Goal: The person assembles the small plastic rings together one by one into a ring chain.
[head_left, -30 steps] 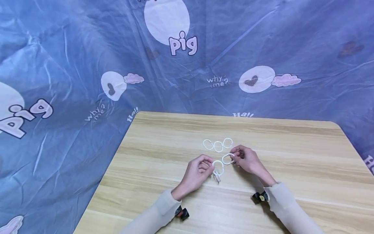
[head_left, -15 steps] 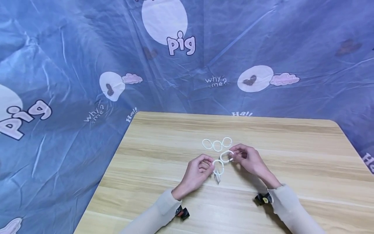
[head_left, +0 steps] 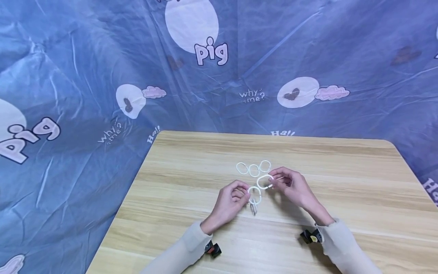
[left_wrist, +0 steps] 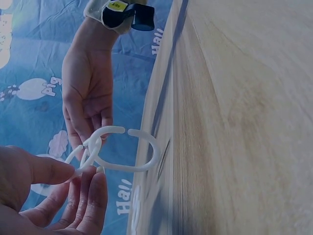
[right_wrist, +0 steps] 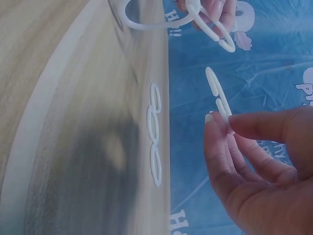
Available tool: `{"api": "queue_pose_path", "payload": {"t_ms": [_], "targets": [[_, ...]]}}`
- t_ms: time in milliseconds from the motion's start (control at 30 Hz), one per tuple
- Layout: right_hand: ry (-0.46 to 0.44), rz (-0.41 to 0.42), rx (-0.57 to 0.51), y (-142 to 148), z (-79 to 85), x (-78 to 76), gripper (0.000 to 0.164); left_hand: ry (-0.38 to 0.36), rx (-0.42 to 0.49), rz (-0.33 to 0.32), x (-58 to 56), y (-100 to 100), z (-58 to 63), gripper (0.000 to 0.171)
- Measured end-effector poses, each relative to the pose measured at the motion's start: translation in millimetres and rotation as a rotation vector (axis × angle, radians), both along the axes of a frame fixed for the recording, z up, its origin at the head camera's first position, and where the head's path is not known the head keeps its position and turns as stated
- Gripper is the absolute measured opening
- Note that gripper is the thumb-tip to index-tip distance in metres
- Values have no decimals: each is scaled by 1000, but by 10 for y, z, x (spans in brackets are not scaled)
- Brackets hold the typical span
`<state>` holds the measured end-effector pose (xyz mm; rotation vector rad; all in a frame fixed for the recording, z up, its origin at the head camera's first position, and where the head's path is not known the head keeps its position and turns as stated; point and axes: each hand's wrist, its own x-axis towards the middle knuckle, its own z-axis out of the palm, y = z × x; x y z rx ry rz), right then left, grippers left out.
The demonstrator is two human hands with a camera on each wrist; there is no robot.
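Above the wooden table [head_left: 184, 163], the right hand [head_left: 290, 186] pinched a white ring [right_wrist: 221, 93] at one end, while the left hand [head_left: 230, 199] pinched a second ring [right_wrist: 206, 27], with a linked ring [left_wrist: 122, 168] hanging from it. These seemed to me light, smooth and quite stiff, perhaps springing a little at the gap; it was best to hold the unbroken side. They looked slender and oval, each cut by one small opening. Three similar rings [right_wrist: 153, 125] lay beyond.
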<state>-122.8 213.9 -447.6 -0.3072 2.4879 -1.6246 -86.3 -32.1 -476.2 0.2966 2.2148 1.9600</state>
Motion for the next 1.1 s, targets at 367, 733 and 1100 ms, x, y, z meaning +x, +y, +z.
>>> {"api": "queue_pose_path", "payload": {"t_ms": [367,733,1100], "targets": [[-12,9,-135,-21,26,56,28,6,-7,1,-2,-42,9,20],[8,40,-135,-54,32,92,29,22,-14,-5,-16,-30,35,20],[26,105,-146,-104,-12,91,26,26,0,-15,-20,-18,58,19]]}}
